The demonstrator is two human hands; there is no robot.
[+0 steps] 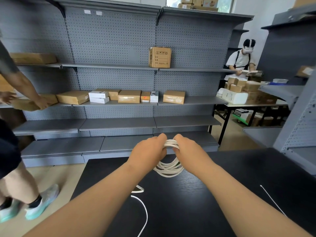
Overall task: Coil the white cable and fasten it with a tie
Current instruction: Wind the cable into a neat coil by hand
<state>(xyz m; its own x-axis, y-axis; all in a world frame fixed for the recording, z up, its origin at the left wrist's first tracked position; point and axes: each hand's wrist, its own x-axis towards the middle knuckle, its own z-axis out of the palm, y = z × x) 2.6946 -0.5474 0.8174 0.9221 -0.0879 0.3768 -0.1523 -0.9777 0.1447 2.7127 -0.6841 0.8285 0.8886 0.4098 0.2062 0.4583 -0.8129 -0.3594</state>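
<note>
The white cable [168,168] is wound into several loops that hang above the black table [188,202]. My left hand [148,151] and my right hand [188,148] both grip the top of the coil, close together, fingers curled round the bunched strands. A loose tail of the cable [144,212] trails over the table toward me, under my left forearm. A thin white tie [271,200] lies flat on the table to the right of my right forearm.
Grey pegboard shelving [119,100] with cardboard boxes stands beyond the table. A person [17,151] stands at the left, handling a box on the shelf. Another person [242,60] works at a box-laden table at the back right.
</note>
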